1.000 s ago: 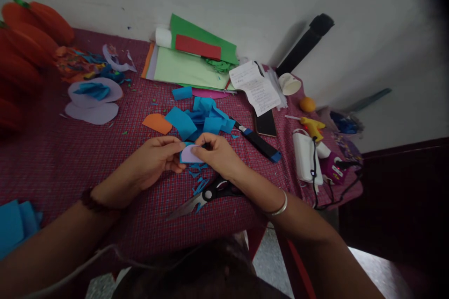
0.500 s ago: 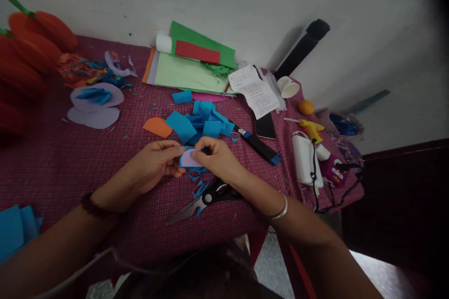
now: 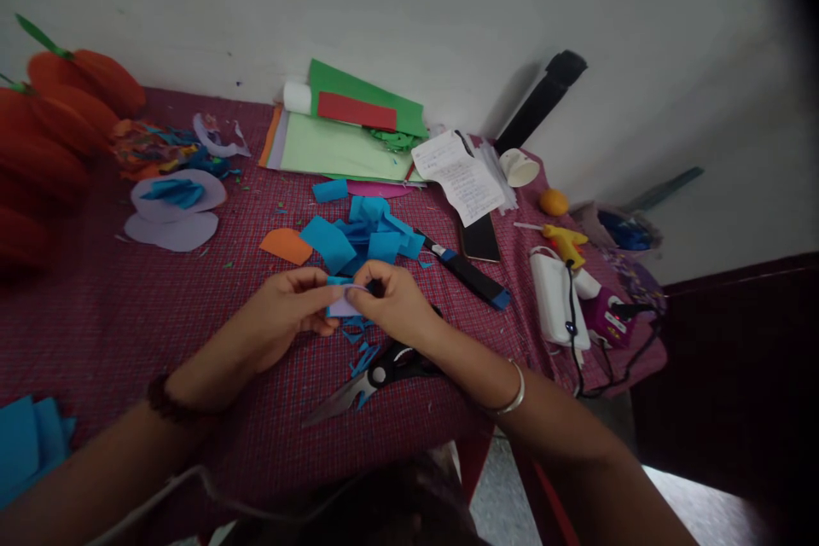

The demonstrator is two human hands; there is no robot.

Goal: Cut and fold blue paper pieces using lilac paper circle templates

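Note:
Between my two hands is a small lilac paper piece [image 3: 341, 304] laid against a blue paper piece [image 3: 335, 281]. My left hand [image 3: 291, 311] pinches their left edge between thumb and fingers. My right hand [image 3: 393, 300] grips the right side, its thumb pressed on the lilac paper. Just beyond the hands lies a heap of cut blue paper pieces [image 3: 371, 226], with an orange paper piece [image 3: 286, 246] to its left. Below my right hand, open-bladed scissors [image 3: 379, 375] rest on the cloth among thin blue scraps [image 3: 364, 357].
A utility knife [image 3: 473, 277] and a phone [image 3: 479, 237] lie right of the heap. Farther right are a yellow glue gun [image 3: 566, 244] and a white power bank-like box [image 3: 558, 299]. Coloured sheets [image 3: 345, 145] lie by the wall; orange paper pumpkins [image 3: 70, 119] stand left.
The view has tilted slightly, so the table things sit lower in the picture. Both hands keep their hold; the lilac piece looks slightly bent under my right thumb.

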